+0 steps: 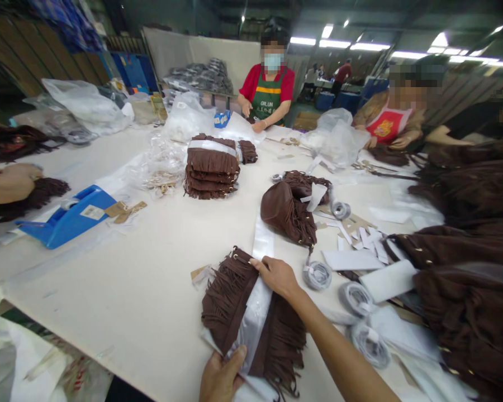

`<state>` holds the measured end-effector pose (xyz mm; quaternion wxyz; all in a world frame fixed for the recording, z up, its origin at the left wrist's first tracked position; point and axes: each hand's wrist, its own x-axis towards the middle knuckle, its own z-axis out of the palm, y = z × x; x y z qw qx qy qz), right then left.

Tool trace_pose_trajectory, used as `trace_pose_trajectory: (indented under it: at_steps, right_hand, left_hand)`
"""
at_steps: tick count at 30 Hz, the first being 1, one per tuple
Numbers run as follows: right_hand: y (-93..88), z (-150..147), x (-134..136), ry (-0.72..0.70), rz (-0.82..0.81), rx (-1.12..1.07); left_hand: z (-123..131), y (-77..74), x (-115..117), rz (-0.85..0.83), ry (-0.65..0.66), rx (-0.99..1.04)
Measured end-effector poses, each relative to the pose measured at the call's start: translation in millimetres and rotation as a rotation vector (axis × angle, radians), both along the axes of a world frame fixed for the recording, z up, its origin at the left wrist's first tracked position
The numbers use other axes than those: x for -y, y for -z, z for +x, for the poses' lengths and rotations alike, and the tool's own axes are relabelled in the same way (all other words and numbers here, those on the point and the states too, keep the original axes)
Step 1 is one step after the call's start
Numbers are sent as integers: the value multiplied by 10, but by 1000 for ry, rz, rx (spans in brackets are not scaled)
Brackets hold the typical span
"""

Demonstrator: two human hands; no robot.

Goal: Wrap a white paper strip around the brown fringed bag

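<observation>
A dark brown fringed bag [228, 304] lies flat in front of me at the table's near side, with a pale translucent strip [255, 318] running lengthwise across its middle. At the bag's lower end my left hand [222, 374] is closed on the edge, thumb on top of the strip. My right hand [279, 276] pinches the bag's upper edge near the gold eyelets, and its forearm passes over the right-hand fringe. Just beyond lies another brown fringed bag [279, 206], rounded and bulging. White sheet material shows beneath the bag I hold.
A stack of folded fringed bags [213, 173] stands farther back. A blue tape dispenser [73, 218] is at left. Wrapped grey coils [317, 274], white paper strips [373, 243] and a brown bag pile [473, 307] crowd the right. Co-workers [272, 92] work around the table [151, 290].
</observation>
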<state>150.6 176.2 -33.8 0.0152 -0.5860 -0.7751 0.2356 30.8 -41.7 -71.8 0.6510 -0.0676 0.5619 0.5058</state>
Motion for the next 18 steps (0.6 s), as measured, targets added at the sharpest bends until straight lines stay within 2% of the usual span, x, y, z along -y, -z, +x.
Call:
trace_pose_trajectory:
  at_steps: [5, 9, 14, 18]
  right_hand:
    - [37, 35, -131, -32, -83, -82]
    - [0, 68, -173, -61, -112, -161]
    - [-180, 134, -171, -102, -166, -259]
    - [-406, 209, -174, -72, -394, -538]
  left_hand:
    - [-11, 27, -15, -14, -37, 47]
    - [-22, -88, -51, -2, -65, 100]
    - [-60, -311, -81, 106, -103, 143]
    - [-123, -447, -108, 215, -117, 161]
